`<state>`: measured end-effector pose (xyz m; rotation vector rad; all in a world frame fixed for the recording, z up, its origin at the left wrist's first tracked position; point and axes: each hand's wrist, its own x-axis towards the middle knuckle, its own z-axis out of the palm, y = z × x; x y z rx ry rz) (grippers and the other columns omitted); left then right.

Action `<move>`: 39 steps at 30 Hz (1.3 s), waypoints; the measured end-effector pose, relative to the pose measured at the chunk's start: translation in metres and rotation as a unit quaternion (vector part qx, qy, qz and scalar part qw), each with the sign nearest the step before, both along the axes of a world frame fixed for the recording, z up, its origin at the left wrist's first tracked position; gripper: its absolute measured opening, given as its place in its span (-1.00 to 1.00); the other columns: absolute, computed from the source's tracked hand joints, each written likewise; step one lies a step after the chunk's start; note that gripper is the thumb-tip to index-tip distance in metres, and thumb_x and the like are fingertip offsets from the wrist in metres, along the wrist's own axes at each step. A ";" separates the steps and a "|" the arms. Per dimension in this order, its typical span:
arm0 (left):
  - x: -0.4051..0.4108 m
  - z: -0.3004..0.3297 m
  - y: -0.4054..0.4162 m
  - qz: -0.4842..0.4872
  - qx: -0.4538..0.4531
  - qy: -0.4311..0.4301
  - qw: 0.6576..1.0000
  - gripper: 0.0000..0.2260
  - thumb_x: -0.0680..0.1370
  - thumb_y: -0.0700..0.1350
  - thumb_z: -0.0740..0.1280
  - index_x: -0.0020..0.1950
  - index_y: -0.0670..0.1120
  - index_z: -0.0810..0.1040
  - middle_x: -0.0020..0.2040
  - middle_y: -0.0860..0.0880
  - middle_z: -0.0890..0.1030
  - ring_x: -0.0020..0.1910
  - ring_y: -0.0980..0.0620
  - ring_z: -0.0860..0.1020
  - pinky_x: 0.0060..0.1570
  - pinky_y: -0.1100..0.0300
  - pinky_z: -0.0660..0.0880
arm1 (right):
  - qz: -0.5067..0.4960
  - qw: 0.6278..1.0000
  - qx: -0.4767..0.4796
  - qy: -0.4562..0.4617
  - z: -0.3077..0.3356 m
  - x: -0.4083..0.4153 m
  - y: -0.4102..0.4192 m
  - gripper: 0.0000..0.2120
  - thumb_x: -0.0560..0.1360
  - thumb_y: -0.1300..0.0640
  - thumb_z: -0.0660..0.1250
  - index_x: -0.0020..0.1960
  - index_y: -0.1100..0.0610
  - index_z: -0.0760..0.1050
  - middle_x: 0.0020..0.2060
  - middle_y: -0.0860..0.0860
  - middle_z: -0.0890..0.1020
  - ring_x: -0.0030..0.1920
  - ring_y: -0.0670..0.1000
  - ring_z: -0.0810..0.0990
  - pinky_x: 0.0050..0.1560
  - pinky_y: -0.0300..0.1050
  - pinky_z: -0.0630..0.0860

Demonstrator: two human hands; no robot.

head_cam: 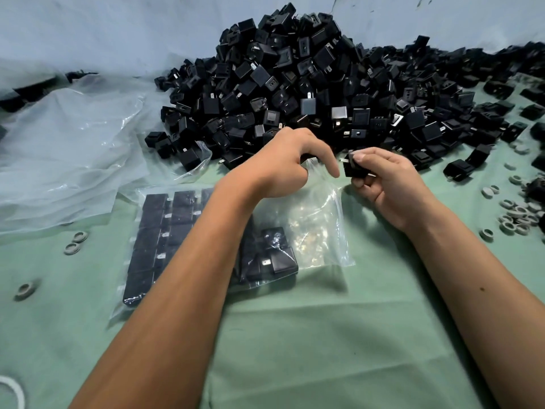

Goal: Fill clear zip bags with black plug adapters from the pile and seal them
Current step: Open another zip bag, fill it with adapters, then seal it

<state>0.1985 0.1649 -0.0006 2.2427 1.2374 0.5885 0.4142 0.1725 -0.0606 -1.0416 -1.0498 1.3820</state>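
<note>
The right hand (380,184) has its fingers (360,157) clamped on one black adapter (354,168), held just off the mouth of the clear bag (318,219) near the centre of the view. The left hand (283,163), at about 9 o'clock from the right one, pinches the upper edge of that bag with thumb and curled fingers, apparently holding the mouth up and open. The bag lies on the green table (309,335); a few adapters sit in its lower left part, and its right side is not yet filled. At 9 o'clock from it, partly under the left forearm, lies a packed bag (159,237) with adapters in neat rows. The big pile (309,90) spreads across the 12 o'clock side, and loose plastic sheeting (67,149) lies at 10 o'clock. Small pale rings (516,216) are scattered at 3 o'clock. The likely trouble: the adapter's metal prongs could catch the thin film at the mouth and push it shut or tear it, if the left hand's pinch lets the opening sag. Dropped in crooked, the piece would probably land askew on the others, bulk the bag out and keep the zip from closing flat
</note>
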 end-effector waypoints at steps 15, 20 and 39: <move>-0.016 0.009 0.000 -0.008 0.030 -0.031 0.999 -0.89 0.43 -0.17 0.55 -0.10 0.01 0.74 0.12 0.00 0.60 0.19 0.07 0.53 0.25 0.06 0.47 | 0.242 0.950 0.146 -0.135 -0.008 -0.034 -0.024 -0.86 0.45 0.15 0.59 -0.02 0.14 0.72 -0.17 0.11 0.76 -0.22 0.05 0.74 -0.19 -0.14 0.64; -0.015 0.009 0.000 -0.008 0.025 -0.042 0.999 -0.89 0.42 -0.18 0.53 -0.10 0.00 0.74 0.08 0.05 0.63 0.14 0.15 0.56 0.16 0.21 0.45 | 0.173 0.951 0.167 -0.192 -0.013 -0.049 -0.031 -0.94 0.49 0.20 0.55 -0.13 0.07 0.71 -0.31 0.01 0.72 -0.32 -0.04 0.69 -0.28 -0.22 0.57; -0.116 -0.019 0.020 0.446 0.020 0.068 0.892 -0.79 0.52 -0.22 0.34 0.05 0.05 0.64 0.18 -0.07 0.64 0.23 -0.14 0.55 0.34 -0.09 0.47 | 0.158 0.844 0.293 -0.420 -0.015 -0.071 -0.036 -0.58 0.60 -0.24 0.28 0.07 0.06 0.72 -0.29 0.00 0.68 -0.38 -0.11 0.60 -0.43 -0.32 0.45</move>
